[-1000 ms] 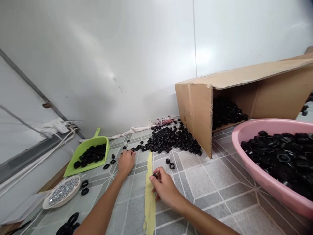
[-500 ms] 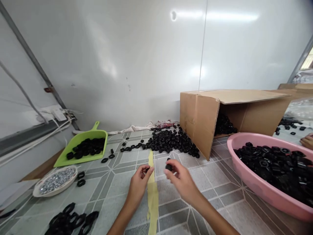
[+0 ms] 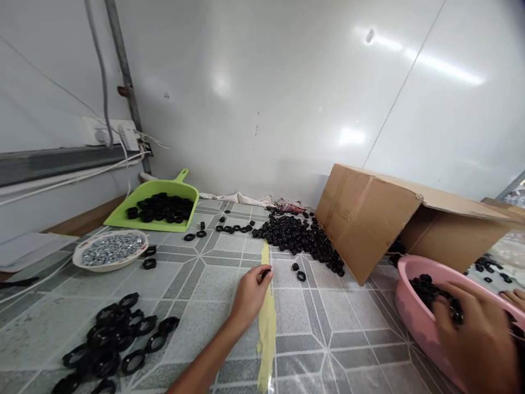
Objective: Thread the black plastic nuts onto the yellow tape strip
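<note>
Black part (image 3: 266, 273) is over the yellow tape (image 3: 267, 328), pinched between thumb and fingertips of the left hand (image 3: 249, 293). Fingertip pinch probably because it's too small for a full grasp. Fingers cover most of it; can't tell if it's a ring or solid.

Right hand (image 3: 478, 328) is at the pink tub (image 3: 414, 312), fingers curled over the black parts inside. Blurred, and the back of the hand blocks the view; can't tell if it's gripping anything.

Two loose pieces (image 3: 301, 276) lie just right of the tape. Behind them, the pile (image 3: 295, 235) sits against the box (image 3: 365, 224), which likely stops it spreading that way. Box lies on its side, mouth by the tub, presumably for easy access; its flap and the tub hide most of the inside.

Left side: rings (image 3: 133, 361) in a loose heap, cut off at the bottom edge. White dish (image 3: 102, 268) holds shiny metal bits, too small to identify; its rim probably keeps them from scattering. Green dustpan (image 3: 182, 189) seems to double as a tray for more black parts.

Far right: part of another person's hand (image 3: 514, 298), mostly out of frame; can't tell what it's doing.
</note>
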Action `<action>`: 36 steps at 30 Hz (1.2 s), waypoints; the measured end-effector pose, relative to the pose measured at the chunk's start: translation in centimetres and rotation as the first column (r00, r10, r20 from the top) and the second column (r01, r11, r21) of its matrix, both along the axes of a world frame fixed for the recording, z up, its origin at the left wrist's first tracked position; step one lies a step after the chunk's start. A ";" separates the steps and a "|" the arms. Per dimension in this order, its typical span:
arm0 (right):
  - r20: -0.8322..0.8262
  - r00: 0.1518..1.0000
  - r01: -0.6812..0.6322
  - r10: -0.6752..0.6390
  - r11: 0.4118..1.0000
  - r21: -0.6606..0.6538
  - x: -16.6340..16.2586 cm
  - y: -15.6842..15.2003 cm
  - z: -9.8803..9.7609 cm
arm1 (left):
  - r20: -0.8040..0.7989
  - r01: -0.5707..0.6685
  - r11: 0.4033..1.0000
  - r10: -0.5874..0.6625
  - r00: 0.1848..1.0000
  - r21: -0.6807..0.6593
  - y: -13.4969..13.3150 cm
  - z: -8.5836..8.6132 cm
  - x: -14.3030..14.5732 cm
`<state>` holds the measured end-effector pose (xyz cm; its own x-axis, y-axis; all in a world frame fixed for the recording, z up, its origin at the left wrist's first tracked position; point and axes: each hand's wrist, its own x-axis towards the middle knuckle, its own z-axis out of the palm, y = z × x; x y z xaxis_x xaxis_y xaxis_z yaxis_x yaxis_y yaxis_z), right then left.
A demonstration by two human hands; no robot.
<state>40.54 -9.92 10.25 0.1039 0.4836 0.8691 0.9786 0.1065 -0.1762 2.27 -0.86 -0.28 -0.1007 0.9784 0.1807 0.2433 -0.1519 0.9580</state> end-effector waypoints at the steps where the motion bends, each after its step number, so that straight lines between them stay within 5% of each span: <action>1: -0.009 0.998 -0.069 0.069 0.997 -0.041 -2.5 1.7 -0.6 | 0.000 0.000 1.000 0.000 1.000 0.005 0.0 0.1 0.0; 2: -0.070 0.983 -0.182 0.173 0.969 -0.169 -5.2 3.7 -1.6 | 0.000 0.001 1.000 -0.001 1.000 0.010 0.0 0.2 -0.1; 4: -0.262 0.917 -0.391 0.301 0.810 -0.438 -10.5 8.3 -4.0 | 0.004 0.011 1.000 -0.011 1.000 0.016 0.0 0.3 -0.2; 6: -0.355 0.892 -0.441 0.280 0.713 -0.545 -14.8 13.0 -6.5 | 0.009 0.020 1.000 -0.020 1.000 0.013 0.1 0.2 -0.2; 11: -0.345 0.909 -0.399 0.232 0.722 -0.565 -19.2 19.6 -10.2 | 0.026 -0.013 0.999 0.014 1.000 -0.033 0.4 -0.6 -0.1; 15: -0.329 0.917 -0.381 0.226 0.739 -0.555 -18.8 19.9 -10.7 | 0.053 -0.006 0.999 0.008 0.999 -0.042 0.6 -0.9 -0.1; 27: -0.222 0.961 -0.277 0.167 0.617 -0.736 -20.5 20.6 -9.2 | 0.306 0.092 0.995 -0.098 0.947 0.035 0.5 -0.1 -0.3; 36: -0.171 0.983 -0.174 0.060 0.587 -0.790 -23.2 20.5 -8.0 | 0.182 0.088 0.995 -0.094 0.979 0.040 0.1 0.1 -0.4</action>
<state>17.35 10.59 2.28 0.0643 0.9917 0.1111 0.9345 -0.0208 -0.3554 1.84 -0.75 -0.20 -0.0461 0.9791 0.1981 0.0477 -0.1960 0.9794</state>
